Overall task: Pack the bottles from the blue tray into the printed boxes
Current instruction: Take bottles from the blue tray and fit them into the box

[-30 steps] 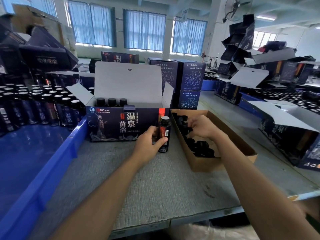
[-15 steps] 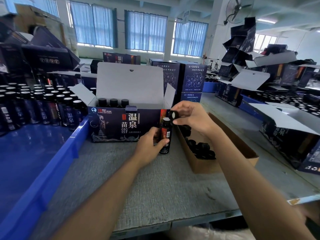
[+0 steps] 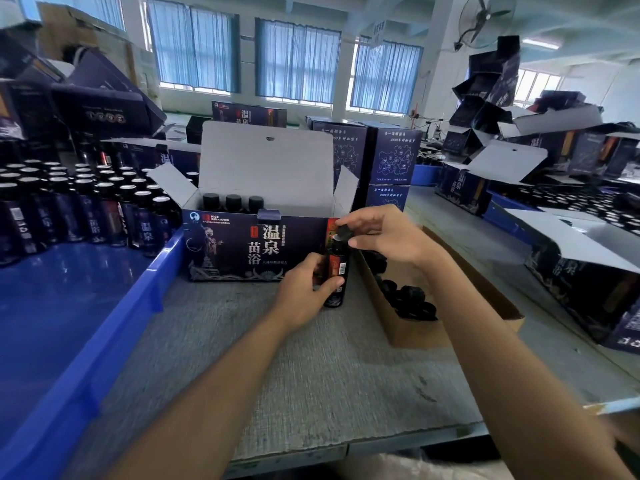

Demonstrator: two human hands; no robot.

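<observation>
- While pinching a black cap (image 3: 343,232) over the bottle (image 3: 337,268) with right hand (image 3: 391,237) fingertips, clamps left hand (image 3: 304,296) fingers round its body
- Stands it upright on the table (image 3: 311,393), at the near right corner of the printed box (image 3: 242,244)

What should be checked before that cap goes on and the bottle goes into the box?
1. Bottle upright on the table, gripped by the left hand: ok.
2. Cap pinched by the right hand, just over the bottle's top: ok.
3. Cap sitting square on the neck: cannot tell, fingers hide it.
4. Box open, lid flap up: ok.
5. Room in the box right of the three packed bottles: ok.
6. Spare caps in the carton: ok.
</observation>
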